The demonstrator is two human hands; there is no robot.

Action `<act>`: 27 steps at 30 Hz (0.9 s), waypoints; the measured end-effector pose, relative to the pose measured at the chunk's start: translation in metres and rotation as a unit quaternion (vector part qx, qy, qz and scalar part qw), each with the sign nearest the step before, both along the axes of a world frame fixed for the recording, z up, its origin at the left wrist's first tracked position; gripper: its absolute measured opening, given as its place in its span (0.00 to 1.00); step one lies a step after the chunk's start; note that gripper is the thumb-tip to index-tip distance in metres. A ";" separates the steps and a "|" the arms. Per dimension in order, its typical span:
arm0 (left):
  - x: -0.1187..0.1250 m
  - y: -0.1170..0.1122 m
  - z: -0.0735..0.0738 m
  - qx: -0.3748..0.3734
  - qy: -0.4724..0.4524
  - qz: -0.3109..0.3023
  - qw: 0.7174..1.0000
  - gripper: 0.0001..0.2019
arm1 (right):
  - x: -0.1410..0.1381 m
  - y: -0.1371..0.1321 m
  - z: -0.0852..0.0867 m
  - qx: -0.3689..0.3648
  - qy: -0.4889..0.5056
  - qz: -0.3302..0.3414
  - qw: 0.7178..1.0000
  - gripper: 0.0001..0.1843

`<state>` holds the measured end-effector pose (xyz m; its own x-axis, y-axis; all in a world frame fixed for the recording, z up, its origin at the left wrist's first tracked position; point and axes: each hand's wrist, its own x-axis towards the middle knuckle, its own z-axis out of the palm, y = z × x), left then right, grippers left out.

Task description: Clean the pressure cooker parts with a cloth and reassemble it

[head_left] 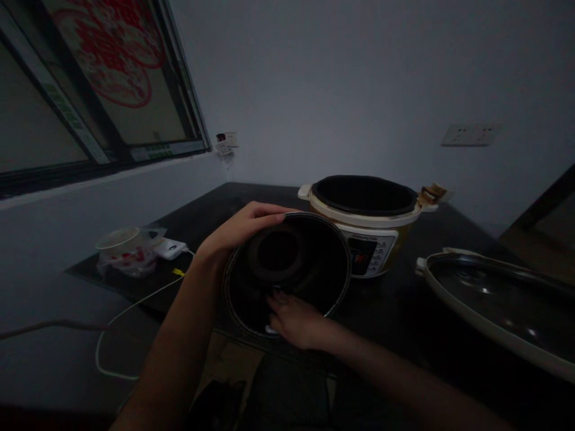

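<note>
A dark inner pot (314, 257) is tipped on its side near the table's front edge, its round mouth facing me. My left hand (249, 224) grips its upper left rim, with the thumb along the edge. Inside the pot, my right hand (294, 320) presses against the lower wall with bent fingers. Small white bits of a cloth or tissue (271, 329) show under those fingers; most of it is hidden. Just behind the pot stands an electric pressure cooker (372, 230) with a white rim, its top uncovered and a control panel on its front.
A large lid (489, 299) with a pale rim lies at the right. On the left of the dark table (251, 194) are a bagged tub (128, 251) and a white power strip (169, 247), whose cable (101, 353) hangs over the edge. Wall and window stand behind.
</note>
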<state>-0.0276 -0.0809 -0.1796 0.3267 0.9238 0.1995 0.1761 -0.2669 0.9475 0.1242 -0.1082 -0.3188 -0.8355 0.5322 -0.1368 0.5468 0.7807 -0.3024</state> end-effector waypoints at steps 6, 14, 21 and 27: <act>0.002 0.002 0.003 -0.018 -0.005 -0.004 1.000 0.18 | 0.037 0.042 0.005 0.155 -0.115 -0.044 0.980 0.27; -0.001 0.006 0.003 0.016 0.016 -0.022 1.000 0.16 | 0.052 0.086 0.076 0.294 -0.044 0.057 0.953 0.32; -0.004 0.010 0.001 0.053 0.025 -0.028 0.998 0.15 | 0.052 0.091 0.116 0.075 0.238 0.240 0.938 0.33; -0.002 0.007 0.001 0.048 0.024 -0.035 0.998 0.14 | 0.078 0.089 0.103 0.073 0.289 0.208 0.932 0.32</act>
<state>-0.0295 -0.0737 -0.1791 0.4011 0.8755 0.2693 0.1987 -0.3701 0.9075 0.2021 -0.0194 -0.2156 -0.8854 0.1226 0.4483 -0.0342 0.9448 -0.3260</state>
